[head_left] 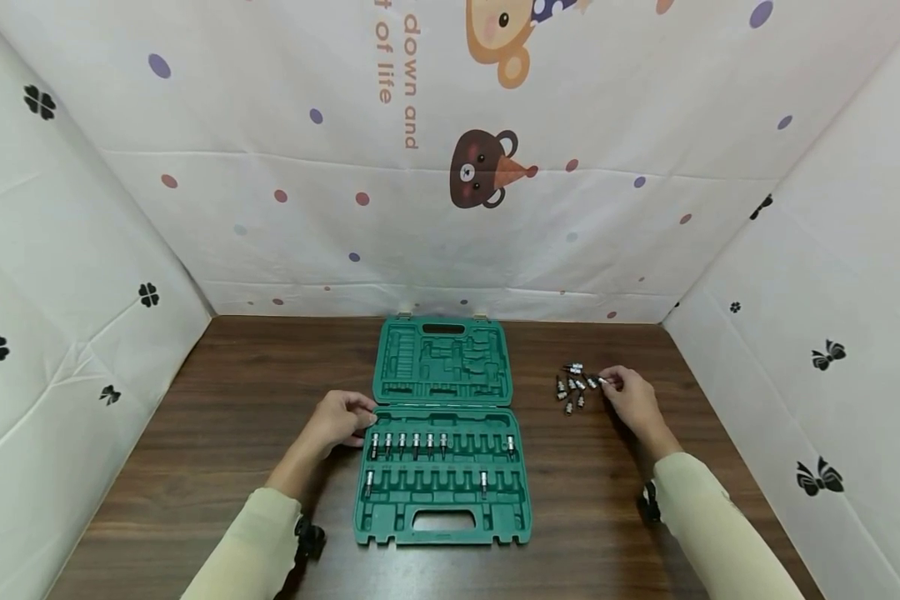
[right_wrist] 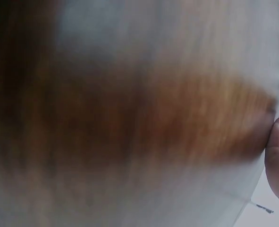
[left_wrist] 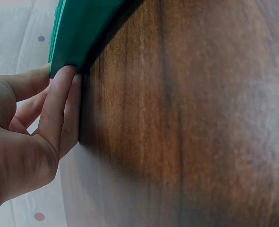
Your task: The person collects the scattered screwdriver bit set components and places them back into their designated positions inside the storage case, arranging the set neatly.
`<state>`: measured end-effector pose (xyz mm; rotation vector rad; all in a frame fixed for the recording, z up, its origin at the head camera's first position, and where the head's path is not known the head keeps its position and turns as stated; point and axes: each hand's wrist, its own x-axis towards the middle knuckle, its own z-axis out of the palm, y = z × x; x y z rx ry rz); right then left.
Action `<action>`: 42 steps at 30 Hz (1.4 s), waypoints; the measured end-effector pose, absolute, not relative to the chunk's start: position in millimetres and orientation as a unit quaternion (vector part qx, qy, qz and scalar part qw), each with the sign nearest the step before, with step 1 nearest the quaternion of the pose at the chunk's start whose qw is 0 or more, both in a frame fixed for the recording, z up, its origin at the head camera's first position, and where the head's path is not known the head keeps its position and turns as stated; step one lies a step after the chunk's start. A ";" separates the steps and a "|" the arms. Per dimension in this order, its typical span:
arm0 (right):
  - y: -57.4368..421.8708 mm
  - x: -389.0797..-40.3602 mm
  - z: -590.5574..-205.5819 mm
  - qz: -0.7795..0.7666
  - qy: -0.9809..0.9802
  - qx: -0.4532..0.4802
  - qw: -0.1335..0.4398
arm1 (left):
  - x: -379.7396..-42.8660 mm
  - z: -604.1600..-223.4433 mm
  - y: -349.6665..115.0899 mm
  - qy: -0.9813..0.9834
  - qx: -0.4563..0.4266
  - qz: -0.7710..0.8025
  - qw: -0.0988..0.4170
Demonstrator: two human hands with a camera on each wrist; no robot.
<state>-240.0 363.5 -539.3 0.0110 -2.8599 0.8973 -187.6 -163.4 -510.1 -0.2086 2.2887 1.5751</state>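
Observation:
A green socket-set case (head_left: 442, 521) lies unfolded on the brown table, its lid farther away. My left hand (head_left: 339, 419) pinches the left edge of the case near the hinge, thumb on top and fingers against the side; the green edge (left_wrist: 75, 35) also shows in the left wrist view. Several silver bit sockets (head_left: 416, 442) stand in the case's slots, most in the upper row. To the right of the case, my right hand (head_left: 632, 398) pinches a small bit socket (head_left: 603, 381) between thumb and fingertips, beside a loose pile of bit sockets (head_left: 572, 385).
The wooden table (head_left: 270, 367) meets a white printed cloth wall (head_left: 405, 225) at the back. Similar cloth stands at the left (head_left: 45, 233) and right (head_left: 817, 275). Black wrist straps sit over both pale sleeves.

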 end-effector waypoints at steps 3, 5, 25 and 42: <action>367.5 -238.8 -538.1 0.304 -0.950 -0.001 0.078 | -187.8 -510.8 -162.9 0.809 -0.074 0.556 0.177; 368.9 -238.2 -537.1 0.305 -0.949 -0.005 0.082 | -188.0 -510.9 -162.7 0.809 -0.073 0.556 0.177; 352.5 -224.6 -513.7 0.433 -0.896 -0.034 0.088 | -187.2 -511.5 -163.6 0.809 -0.068 0.558 0.175; 310.7 -213.6 -495.8 0.575 -0.818 0.012 0.026 | -187.3 -509.1 -164.1 0.809 -0.070 0.555 0.179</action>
